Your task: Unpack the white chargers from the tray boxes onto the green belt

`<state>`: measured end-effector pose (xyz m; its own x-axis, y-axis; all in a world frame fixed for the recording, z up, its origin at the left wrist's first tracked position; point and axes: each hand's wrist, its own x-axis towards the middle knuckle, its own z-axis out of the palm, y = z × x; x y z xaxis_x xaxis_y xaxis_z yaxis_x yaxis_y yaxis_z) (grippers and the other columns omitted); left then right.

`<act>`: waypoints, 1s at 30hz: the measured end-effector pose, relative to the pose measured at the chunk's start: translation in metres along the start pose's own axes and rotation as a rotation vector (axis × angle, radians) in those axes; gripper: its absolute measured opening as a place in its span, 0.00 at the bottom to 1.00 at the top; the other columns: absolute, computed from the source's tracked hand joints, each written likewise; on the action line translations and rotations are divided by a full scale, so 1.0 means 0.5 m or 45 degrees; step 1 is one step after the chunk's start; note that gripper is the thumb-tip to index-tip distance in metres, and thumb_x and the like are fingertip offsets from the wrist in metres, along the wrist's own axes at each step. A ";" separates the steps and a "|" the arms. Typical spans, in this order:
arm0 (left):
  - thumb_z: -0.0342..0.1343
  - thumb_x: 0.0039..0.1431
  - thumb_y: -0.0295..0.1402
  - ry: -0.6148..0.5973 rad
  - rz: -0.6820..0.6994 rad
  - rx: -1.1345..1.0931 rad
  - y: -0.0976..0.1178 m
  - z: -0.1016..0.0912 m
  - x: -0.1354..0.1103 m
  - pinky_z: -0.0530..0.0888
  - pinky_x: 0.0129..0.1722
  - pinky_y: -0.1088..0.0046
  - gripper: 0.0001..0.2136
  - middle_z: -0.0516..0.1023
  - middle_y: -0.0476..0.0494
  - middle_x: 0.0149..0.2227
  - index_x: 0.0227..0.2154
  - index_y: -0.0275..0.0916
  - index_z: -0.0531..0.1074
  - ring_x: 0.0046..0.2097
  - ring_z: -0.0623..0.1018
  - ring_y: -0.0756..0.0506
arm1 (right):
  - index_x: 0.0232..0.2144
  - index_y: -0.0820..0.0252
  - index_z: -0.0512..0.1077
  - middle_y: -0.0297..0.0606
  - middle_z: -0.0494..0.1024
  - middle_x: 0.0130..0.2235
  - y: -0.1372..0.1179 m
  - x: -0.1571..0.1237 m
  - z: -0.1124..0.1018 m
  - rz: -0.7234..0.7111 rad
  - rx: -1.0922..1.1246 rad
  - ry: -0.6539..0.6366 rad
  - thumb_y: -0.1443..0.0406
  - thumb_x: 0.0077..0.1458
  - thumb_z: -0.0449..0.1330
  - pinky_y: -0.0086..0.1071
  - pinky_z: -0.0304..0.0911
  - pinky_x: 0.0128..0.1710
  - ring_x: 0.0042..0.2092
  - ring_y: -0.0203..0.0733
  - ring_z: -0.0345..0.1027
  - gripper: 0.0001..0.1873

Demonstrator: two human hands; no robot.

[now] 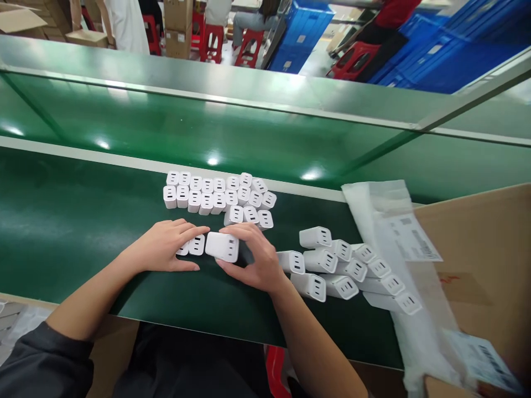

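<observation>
Gripping one white adapter (222, 246) between thumb and fingers of the right hand (254, 255), tilted, slotted face toward the right, just beside an upright pair of adapters (196, 245). Curving the left hand (168, 246) around that pair, thumb and fingers apart. Working over the green tabletop (83, 215), facing closely packed upright rows (206, 202), flanked on the right by a loose cluster (321, 261) lying tilted near a plastic bag (373, 207) and cardboard box (489, 232).
</observation>
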<state>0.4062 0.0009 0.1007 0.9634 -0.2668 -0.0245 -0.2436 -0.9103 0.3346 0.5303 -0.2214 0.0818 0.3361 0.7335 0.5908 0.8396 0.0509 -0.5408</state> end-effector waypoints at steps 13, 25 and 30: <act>0.51 0.64 0.49 0.078 0.036 0.155 0.011 0.007 -0.010 0.72 0.43 0.68 0.27 0.77 0.41 0.51 0.61 0.42 0.63 0.48 0.77 0.42 | 0.52 0.54 0.66 0.40 0.78 0.48 -0.027 -0.074 -0.122 0.436 -0.514 -0.375 0.61 0.60 0.60 0.52 0.61 0.58 0.53 0.50 0.70 0.19; 0.48 0.64 0.53 0.067 0.028 0.174 0.008 0.021 -0.004 0.73 0.43 0.66 0.28 0.75 0.43 0.55 0.62 0.45 0.62 0.50 0.77 0.42 | 0.57 0.53 0.67 0.41 0.75 0.54 -0.010 -0.132 -0.103 0.457 -0.804 -0.265 0.55 0.63 0.57 0.53 0.53 0.64 0.59 0.50 0.65 0.22; 0.48 0.64 0.53 0.070 0.011 0.156 0.005 0.024 -0.001 0.74 0.42 0.68 0.28 0.76 0.42 0.53 0.62 0.45 0.63 0.49 0.77 0.42 | 0.55 0.56 0.69 0.43 0.76 0.52 0.016 -0.148 -0.128 0.428 -0.864 -0.202 0.61 0.63 0.54 0.49 0.62 0.58 0.54 0.50 0.69 0.19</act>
<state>0.4035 -0.0051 0.0905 0.9651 -0.2602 0.0305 -0.2605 -0.9409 0.2165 0.5395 -0.3186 0.0719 0.5968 0.7271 0.3395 0.7983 -0.5805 -0.1601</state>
